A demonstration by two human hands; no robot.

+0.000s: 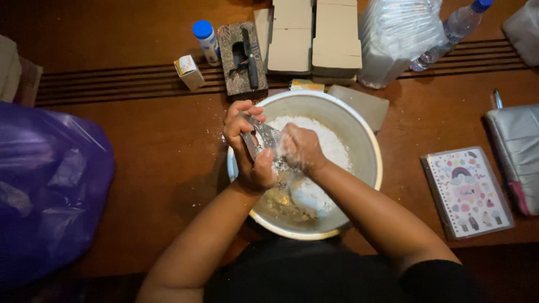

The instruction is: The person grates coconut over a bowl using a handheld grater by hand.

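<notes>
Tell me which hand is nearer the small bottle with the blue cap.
Left. The left hand is at the bowl's near-left rim, below and right of the small bottle. The right hand sits farther right, over the white powder.

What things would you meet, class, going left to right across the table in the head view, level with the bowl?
Purple plastic bag → left hand holding a clear bag → right hand → metal bowl → spiral notebook → grey pouch.

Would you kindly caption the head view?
Left hand holding a clear plastic bag, right hand over white flour in a round metal bowl.
</notes>
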